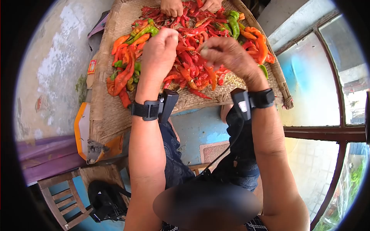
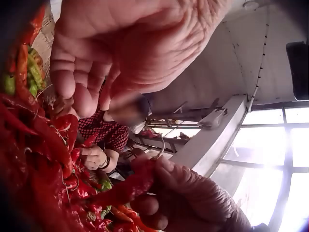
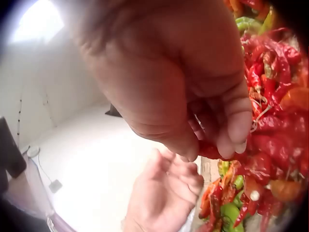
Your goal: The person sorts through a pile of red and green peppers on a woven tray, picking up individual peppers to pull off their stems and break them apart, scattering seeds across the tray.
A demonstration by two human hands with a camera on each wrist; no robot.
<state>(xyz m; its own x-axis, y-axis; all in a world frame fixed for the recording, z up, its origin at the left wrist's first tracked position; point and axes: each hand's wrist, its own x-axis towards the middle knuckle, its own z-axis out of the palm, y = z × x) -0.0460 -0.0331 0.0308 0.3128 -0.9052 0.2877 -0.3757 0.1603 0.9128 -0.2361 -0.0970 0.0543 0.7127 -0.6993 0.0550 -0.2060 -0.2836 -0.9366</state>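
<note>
Over the near side of a heap of red chili peppers (image 1: 189,63), my two hands are raised apart from each other. My right hand (image 1: 231,57) pinches a red chili pepper (image 2: 128,186) between thumb and fingers; in the left wrist view its thin, curved stem points up. The right wrist view shows a red bit of that pepper under the fingertips, the rest hidden by the hand. My left hand (image 3: 166,193) is palm-up there, its fingers loosely bent and nothing in them. Both wrists wear black straps with cameras.
The peppers lie on a woven tray (image 1: 102,109) with a raised rim. Orange and green peppers (image 1: 129,73) ring the red heap. Across the tray, another person's hands (image 1: 172,7) work among the peppers. A wooden chair (image 1: 63,198) stands lower left; windows (image 1: 308,77) are at right.
</note>
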